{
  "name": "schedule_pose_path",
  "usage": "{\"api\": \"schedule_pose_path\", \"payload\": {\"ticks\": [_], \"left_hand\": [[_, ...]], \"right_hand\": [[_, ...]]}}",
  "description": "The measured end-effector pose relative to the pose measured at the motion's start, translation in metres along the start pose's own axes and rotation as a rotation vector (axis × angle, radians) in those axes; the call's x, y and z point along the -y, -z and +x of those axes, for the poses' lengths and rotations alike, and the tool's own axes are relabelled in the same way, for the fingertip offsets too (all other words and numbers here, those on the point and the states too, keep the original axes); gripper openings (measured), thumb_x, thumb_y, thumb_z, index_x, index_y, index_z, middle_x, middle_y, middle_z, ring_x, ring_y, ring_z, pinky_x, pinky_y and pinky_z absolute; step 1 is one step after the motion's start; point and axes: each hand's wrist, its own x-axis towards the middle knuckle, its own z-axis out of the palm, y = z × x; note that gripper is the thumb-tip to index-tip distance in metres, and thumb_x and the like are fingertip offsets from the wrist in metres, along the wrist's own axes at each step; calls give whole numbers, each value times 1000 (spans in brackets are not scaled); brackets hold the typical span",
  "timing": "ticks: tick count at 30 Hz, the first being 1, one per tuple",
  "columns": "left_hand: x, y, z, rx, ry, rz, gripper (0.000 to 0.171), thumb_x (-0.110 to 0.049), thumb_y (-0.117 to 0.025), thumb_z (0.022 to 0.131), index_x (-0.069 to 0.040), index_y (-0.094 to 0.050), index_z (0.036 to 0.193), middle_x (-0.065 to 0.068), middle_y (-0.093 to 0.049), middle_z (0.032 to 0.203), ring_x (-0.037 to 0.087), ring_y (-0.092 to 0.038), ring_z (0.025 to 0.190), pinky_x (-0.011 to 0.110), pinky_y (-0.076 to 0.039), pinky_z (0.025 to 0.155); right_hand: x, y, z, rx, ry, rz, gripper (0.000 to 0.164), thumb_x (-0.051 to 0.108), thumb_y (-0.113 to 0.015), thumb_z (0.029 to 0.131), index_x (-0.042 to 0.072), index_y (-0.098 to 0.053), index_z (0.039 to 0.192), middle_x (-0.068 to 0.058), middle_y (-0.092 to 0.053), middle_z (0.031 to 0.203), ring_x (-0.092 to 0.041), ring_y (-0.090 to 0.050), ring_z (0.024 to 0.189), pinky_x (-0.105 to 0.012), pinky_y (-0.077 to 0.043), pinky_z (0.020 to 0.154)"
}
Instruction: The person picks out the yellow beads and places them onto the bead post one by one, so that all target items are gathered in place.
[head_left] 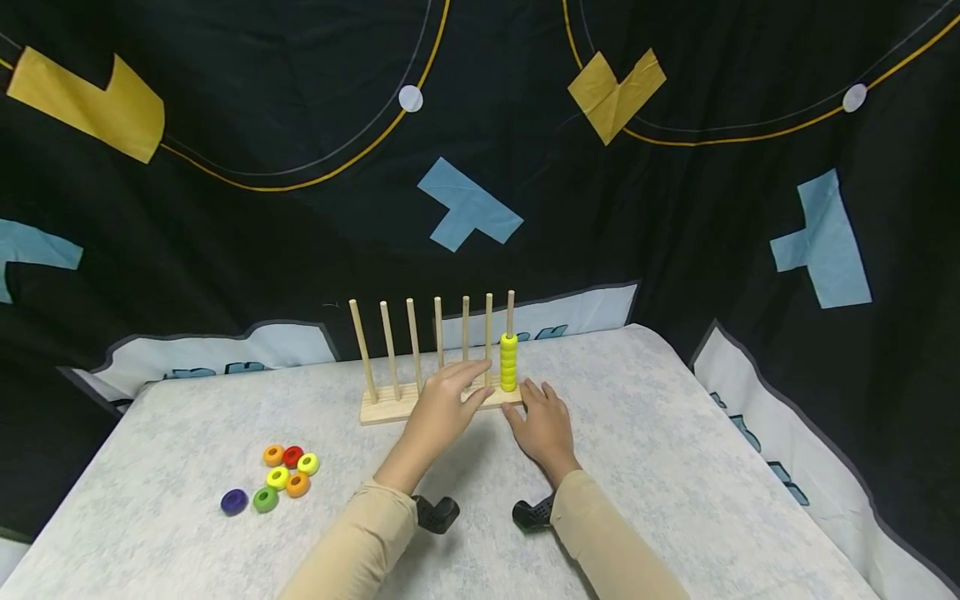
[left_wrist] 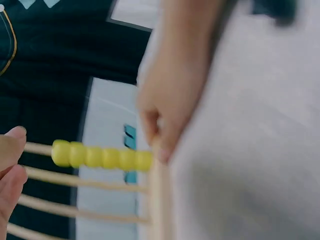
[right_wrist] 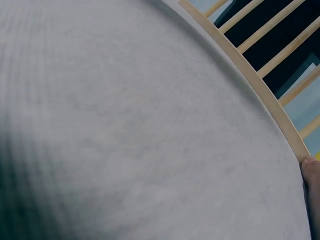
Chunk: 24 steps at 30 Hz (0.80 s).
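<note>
A wooden peg rack (head_left: 386,408) with several upright pegs stands toward the back of the table. On its rightmost peg sits a stack of yellow rings (head_left: 508,364), with bare peg above it. My right hand (head_left: 546,425) grips the base's right end; the left wrist view shows its thumb and fingers around that end. My left hand (head_left: 442,404) hovers in front of the pegs, left of the stack. Its fingertips (left_wrist: 17,132) appear apart near the top of the stacked peg in the left wrist view, holding nothing. The right wrist view catches only the right thumb (right_wrist: 311,172) beside the base.
Loose rings lie in a group on the table's left: a dark blue ring (head_left: 233,502), a green ring (head_left: 265,500), a red ring (head_left: 293,457), plus yellow and orange ones. A black cloth (head_left: 300,250) hangs behind the table (head_left: 637,433). Each wrist wears a black device.
</note>
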Motion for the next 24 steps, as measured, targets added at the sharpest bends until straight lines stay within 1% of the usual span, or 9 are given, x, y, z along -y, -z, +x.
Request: {"api": "schedule_pose_path", "payload": {"ticks": [4, 8, 11, 14, 16, 20, 22, 24], "left_hand": [[15, 9, -30, 41, 79, -22, 39, -18, -74, 90, -10, -67, 127, 10, -69, 127, 26, -69, 110, 39, -57, 95], [33, 24, -56, 58, 144, -10, 42, -18, -76, 88, -9, -67, 128, 11, -68, 128, 27, -70, 103, 41, -59, 89], [49, 37, -75, 57, 193, 33, 45, -18, -78, 86, -10, -66, 129, 11, -67, 128, 27, -69, 100, 42, -59, 85], [66, 54, -93, 51, 250, 91, 46, -18, -79, 85, -10, -66, 128, 12, -68, 126, 28, -68, 102, 46, -59, 85], [78, 66, -103, 41, 287, 128, 46, -16, -79, 84, -9, -66, 128, 13, -68, 124, 30, -68, 103, 49, -58, 85], [100, 88, -121, 27, 352, 182, 45, -12, -79, 84, -4, -66, 126, 18, -68, 121, 35, -68, 102, 55, -56, 85], [108, 97, -128, 39, 384, 205, 46, -12, -78, 84, 0, -65, 126, 22, -67, 122, 38, -66, 104, 58, -53, 88], [115, 104, -134, 71, 413, 239, 48, -12, -78, 84, 2, -63, 127, 25, -64, 123, 44, -62, 108, 61, -50, 92]], "right_hand": [[1, 1, -1, 0, -5, -3, 63, 52, -51, 100, 12, -47, 148, -6, -43, 156, -35, -31, 149, -54, -26, 122], [1, 0, -2, -6, 0, 5, 63, 51, -51, 100, 12, -47, 148, -7, -43, 156, -35, -31, 148, -55, -26, 122], [1, 0, -2, 1, -1, 13, 63, 51, -50, 100, 13, -46, 149, -6, -42, 157, -35, -30, 149, -55, -26, 122], [1, 0, -1, 8, -4, 14, 63, 52, -50, 100, 13, -45, 149, -6, -42, 157, -35, -29, 149, -55, -25, 122], [1, 0, -1, 9, -5, 8, 64, 53, -50, 100, 13, -45, 150, -6, -42, 157, -35, -29, 149, -54, -25, 122], [1, 0, 0, 3, -7, 8, 65, 53, -50, 99, 12, -45, 149, -6, -42, 157, -35, -30, 149, -55, -26, 122], [1, 0, 0, 6, -12, 8, 65, 53, -50, 99, 12, -45, 149, -6, -42, 157, -35, -30, 149, -55, -25, 122], [1, 1, -1, 7, -12, 9, 65, 52, -51, 99, 11, -45, 149, -6, -42, 157, -35, -30, 149, -55, -26, 122]]}}
